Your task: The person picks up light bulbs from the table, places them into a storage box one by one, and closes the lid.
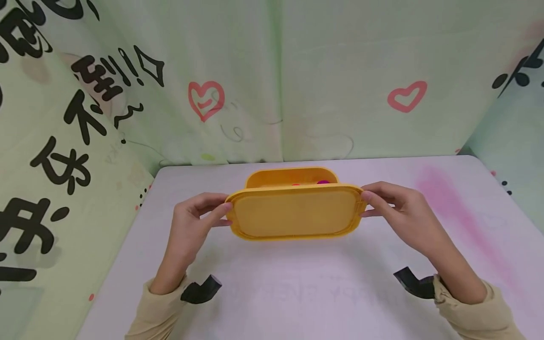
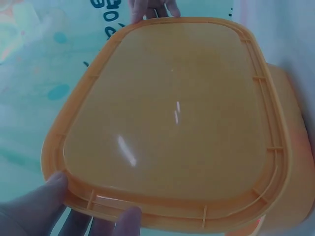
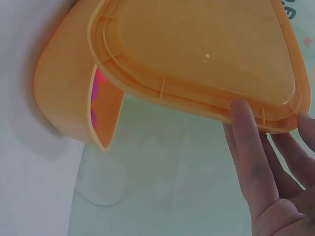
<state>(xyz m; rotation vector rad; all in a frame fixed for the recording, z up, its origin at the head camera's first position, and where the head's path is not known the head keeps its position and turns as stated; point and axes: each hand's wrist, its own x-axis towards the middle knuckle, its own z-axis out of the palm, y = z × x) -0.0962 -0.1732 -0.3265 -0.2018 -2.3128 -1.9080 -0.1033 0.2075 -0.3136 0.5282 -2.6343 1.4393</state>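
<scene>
A yellow-orange plastic lid (image 1: pixel 297 215), oblong with rounded corners, is tilted up in front of a matching box (image 1: pixel 289 177). My left hand (image 1: pixel 193 226) pinches the lid's left end between thumb and fingers. At the opposite end my right hand (image 1: pixel 403 215) grips the rim the same way. The ribbed underside of the lid (image 2: pixel 172 113) fills much of the left wrist view. Inside the uncovered box (image 3: pixel 61 93), pink and purple pieces (image 3: pixel 94 93) show in the right wrist view; the lid hides most of the contents in the head view.
Under everything lies a pale lilac table (image 1: pixel 297 293) with a pink stain toward the right. A light green curtain (image 1: pixel 335 89) with hearts and black lettering hangs along the back and sides. Black straps (image 1: pixel 201 289) stick out at both wrists.
</scene>
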